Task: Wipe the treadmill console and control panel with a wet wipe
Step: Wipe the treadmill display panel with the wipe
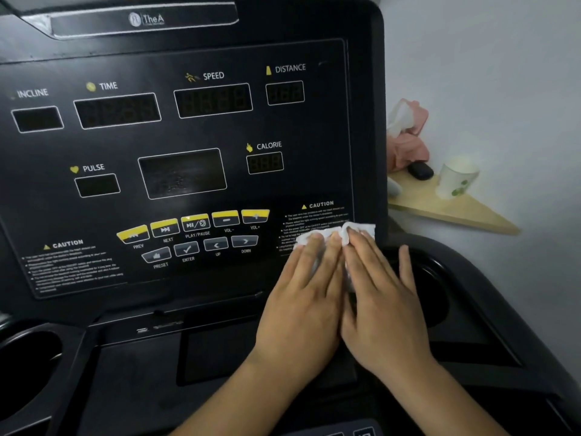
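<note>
The wet wipe (333,231) lies bunched at the lower right corner of the control panel (176,136), over the right-hand caution label (314,212) and just inside the console's raised right edge (364,89). Both hands press it flat against the panel: the left hand (301,297) and the right hand (383,303) sit side by side, touching, with fingers (309,247) straight and spread over the cloth rather than curled round it. Only the top fringe of the wipe shows above the fingertips.

The main risk, as I judge it, is the row of yellow buttons (195,223), just to the left of the wipe. A firm pass over them could press a key, and a very wet cloth might leave moisture round their seams or in the dark display windows above. With flat fingers and no pinch, the wipe could also roll up or slip out from under the hands on a long stroke.

To the right there is almost no room, since the panel ends at the raised edge, with the right cup holder (434,278) just below it. Beyond that edge a wooden shelf (446,209) carries a paper cup (456,179) and a pink cloth (405,143), well apart from the hands. The open room lies leftward and upward across the panel, towards the far left edge and the left cup holder (28,357).
</note>
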A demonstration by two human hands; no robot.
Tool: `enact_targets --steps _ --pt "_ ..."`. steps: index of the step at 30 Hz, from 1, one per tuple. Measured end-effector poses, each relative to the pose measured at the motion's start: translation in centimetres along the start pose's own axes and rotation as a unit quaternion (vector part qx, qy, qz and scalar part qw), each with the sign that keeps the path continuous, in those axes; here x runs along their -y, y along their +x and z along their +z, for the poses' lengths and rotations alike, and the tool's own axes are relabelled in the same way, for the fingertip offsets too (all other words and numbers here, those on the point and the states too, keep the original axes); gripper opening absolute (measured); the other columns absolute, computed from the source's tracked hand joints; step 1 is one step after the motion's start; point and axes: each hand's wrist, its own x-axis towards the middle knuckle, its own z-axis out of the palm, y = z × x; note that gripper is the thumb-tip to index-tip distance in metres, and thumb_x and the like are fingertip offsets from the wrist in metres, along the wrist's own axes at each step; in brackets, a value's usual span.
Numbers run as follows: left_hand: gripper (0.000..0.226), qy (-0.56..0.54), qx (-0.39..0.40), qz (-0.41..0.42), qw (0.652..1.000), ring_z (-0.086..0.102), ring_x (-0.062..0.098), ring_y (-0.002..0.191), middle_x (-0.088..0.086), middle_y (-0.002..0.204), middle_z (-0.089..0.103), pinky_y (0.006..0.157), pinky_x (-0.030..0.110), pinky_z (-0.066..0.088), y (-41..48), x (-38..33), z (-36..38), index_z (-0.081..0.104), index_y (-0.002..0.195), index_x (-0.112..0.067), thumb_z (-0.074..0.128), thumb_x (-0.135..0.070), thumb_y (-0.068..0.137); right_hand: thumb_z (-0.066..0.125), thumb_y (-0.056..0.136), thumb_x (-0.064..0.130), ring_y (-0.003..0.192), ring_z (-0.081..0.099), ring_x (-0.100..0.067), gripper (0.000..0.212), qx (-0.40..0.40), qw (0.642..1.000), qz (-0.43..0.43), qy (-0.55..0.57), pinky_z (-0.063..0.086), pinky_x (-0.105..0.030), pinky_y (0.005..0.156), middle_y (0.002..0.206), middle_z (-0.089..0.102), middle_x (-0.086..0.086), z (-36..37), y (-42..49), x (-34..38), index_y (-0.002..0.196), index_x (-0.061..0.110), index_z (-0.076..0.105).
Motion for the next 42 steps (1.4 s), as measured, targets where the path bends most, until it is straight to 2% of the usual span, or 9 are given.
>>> enact_targets --steps 7,13,19,23,25,31,34,38,42 --pt "0.058 0.005 -0.009 -0.006 1.0 -0.01 0.035 0.152 0.019 0.165 -0.007 0.123 0.05 0.003 2.8 -0.5 -1.3 -0.002 0.157 -0.003 0.012 -0.027 0.106 0.032 0.091 0.03 0.147 0.014 -0.011 0.063 -0.016 1.0 0.008 0.008 0.014 -0.055 0.118 0.16 0.018 0.001 -1.2 1.9 -1.5 0.152 0.015 0.023" --pt "0.058 0.006 0.011 0.001 1.0 0.006 0.036 0.153 0.017 0.164 0.015 0.122 0.049 0.018 0.4 -2.4 0.4 0.019 0.156 -0.003 0.027 -0.029 0.104 0.035 0.089 0.028 0.147 0.017 -0.012 0.064 0.007 1.0 0.002 0.025 0.02 -0.054 0.117 0.159 0.019 0.001 0.0 -1.4 -2.2 0.151 0.013 0.026" --pt "0.057 0.017 0.011 -0.003 1.0 0.008 0.035 0.152 0.019 0.165 0.009 0.122 0.047 0.014 2.5 -1.8 -1.1 0.011 0.157 -0.001 0.019 -0.026 0.106 0.032 0.089 0.028 0.147 0.018 -0.013 0.063 -0.008 0.999 0.001 0.035 0.015 -0.049 0.119 0.159 0.02 0.0 -0.9 0.5 -2.5 0.15 0.012 0.026" --pt "0.054 -0.012 0.017 -0.004 1.0 0.034 0.033 0.14 0.017 0.158 0.034 0.117 0.045 0.031 0.3 -2.9 -0.6 0.038 0.15 -0.003 0.035 -0.024 0.101 0.033 0.089 0.026 0.145 0.022 -0.013 0.061 0.006 0.999 0.01 0.046 0.018 -0.046 0.119 0.158 0.025 -0.003 0.2 -2.0 -2.2 0.147 0.008 0.035" --pt "0.051 -0.009 0.031 0.001 0.999 0.039 0.033 0.138 0.016 0.156 0.039 0.115 0.046 0.033 -0.5 -3.1 -0.3 0.044 0.147 -0.004 0.037 -0.024 0.101 0.032 0.09 0.024 0.146 0.02 -0.013 0.058 0.011 0.998 0.008 0.056 0.017 -0.044 0.119 0.158 0.025 -0.003 0.6 -2.9 -1.8 0.145 0.005 0.038" --pt "0.053 -0.029 0.024 -0.011 0.999 0.027 0.032 0.148 0.011 0.159 0.035 0.118 0.045 0.025 0.7 -1.9 -1.1 0.036 0.152 -0.007 0.033 -0.031 0.104 0.032 0.09 0.026 0.145 0.023 -0.013 0.057 -0.002 0.997 0.011 0.082 0.015 -0.041 0.12 0.154 0.033 -0.005 -0.5 -1.1 -2.1 0.141 0.003 0.044" --pt "0.058 -0.006 0.014 -0.022 1.0 0.022 0.031 0.151 0.012 0.16 0.031 0.12 0.047 0.027 -0.5 -2.2 -0.7 0.033 0.153 -0.006 0.034 -0.033 0.102 0.035 0.09 0.027 0.146 0.019 -0.012 0.059 0.009 0.998 0.002 0.066 0.018 -0.043 0.119 0.157 0.028 -0.003 -0.1 -1.8 -1.7 0.146 0.007 0.037" --pt "0.057 0.024 -0.002 -0.023 0.999 0.031 0.03 0.147 0.01 0.157 0.039 0.118 0.049 0.029 -1.8 -1.9 -0.5 0.043 0.149 -0.007 0.035 -0.037 0.101 0.038 0.091 0.027 0.145 0.026 -0.017 0.056 0.008 0.998 -0.007 0.054 0.025 -0.049 0.116 0.154 0.033 -0.007 0.4 -2.6 -1.2 0.143 0.005 0.042" --pt "0.055 0.043 -0.038 -0.037 0.998 0.039 0.03 0.141 0.01 0.152 0.046 0.117 0.049 0.032 -0.8 -0.8 -1.2 0.049 0.145 -0.007 0.042 -0.039 0.101 0.035 0.094 0.03 0.145 0.025 -0.019 0.053 -0.003 0.999 -0.01 0.033 0.021 -0.048 0.118 0.154 0.035 -0.008 -0.3 -0.5 -1.2 0.141 0.007 0.044"
